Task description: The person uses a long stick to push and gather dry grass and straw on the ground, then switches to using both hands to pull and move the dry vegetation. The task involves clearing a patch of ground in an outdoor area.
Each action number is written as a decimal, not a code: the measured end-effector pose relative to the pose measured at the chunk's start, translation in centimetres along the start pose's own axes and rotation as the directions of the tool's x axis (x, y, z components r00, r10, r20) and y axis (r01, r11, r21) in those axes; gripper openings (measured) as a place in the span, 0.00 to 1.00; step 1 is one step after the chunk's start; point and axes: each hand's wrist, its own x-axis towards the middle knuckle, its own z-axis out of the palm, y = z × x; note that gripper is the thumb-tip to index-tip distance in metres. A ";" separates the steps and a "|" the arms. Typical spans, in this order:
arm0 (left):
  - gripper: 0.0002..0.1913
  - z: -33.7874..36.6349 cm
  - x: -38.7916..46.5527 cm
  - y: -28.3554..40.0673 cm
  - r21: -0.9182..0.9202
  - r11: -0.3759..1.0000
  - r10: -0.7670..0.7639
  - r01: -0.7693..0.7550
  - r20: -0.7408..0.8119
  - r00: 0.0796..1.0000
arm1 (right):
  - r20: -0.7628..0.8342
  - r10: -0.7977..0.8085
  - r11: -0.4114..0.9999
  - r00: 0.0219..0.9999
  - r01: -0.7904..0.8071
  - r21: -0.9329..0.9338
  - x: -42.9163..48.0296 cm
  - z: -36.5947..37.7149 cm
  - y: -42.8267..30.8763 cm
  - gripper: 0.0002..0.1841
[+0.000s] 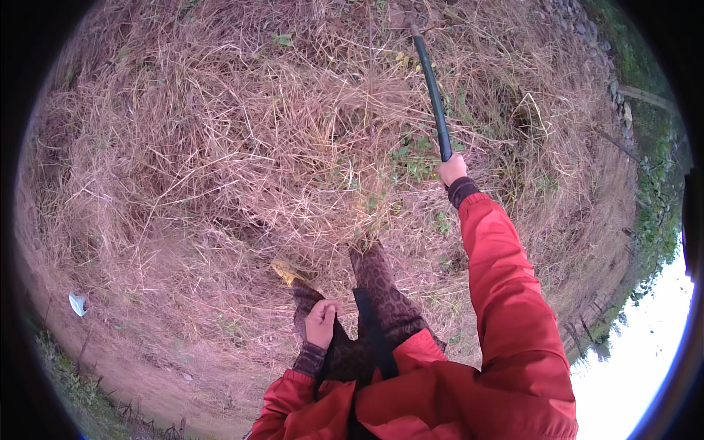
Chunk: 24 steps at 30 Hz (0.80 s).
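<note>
My right hand (453,169) grips the lower end of a long dark green handle (432,88), with the arm in a red sleeve stretched forward. The handle points away from me, and its far end narrows to a brownish part near the top of the view; what lies beyond is hard to make out among the grass. My left hand (322,324) is held close to my body above my patterned trousers (385,280), its fingers curled; whether it holds anything cannot be told. A black strap (375,333) hangs beside it. A yellowish shoe (286,271) shows in the grass.
Dry, tangled grass (209,143) with some green weeds (412,157) covers the ground around me. A pale scrap (77,304) lies at the far left. Stones (627,115) line the right edge, with green plants (654,187) beyond. Thin posts (586,329) stand at the lower right.
</note>
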 end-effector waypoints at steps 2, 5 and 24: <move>0.07 -0.6 -0.3 -0.2 0.032 0.999 0.009 -0.009 0.007 1.000 | -0.058 0.050 0.979 0.997 -0.060 -0.193 -7.0 0.4 6.3 0.16; 0.07 -1.4 -1.3 -0.4 0.115 0.993 -0.010 0.005 0.043 0.999 | 0.052 0.152 0.877 0.987 -0.110 -0.468 -20.5 -1.2 14.4 0.20; 0.08 -1.6 -0.6 -0.8 0.143 0.990 -0.020 0.017 0.014 1.000 | 0.224 0.085 0.643 0.971 -0.225 0.732 5.9 -2.0 -6.7 0.06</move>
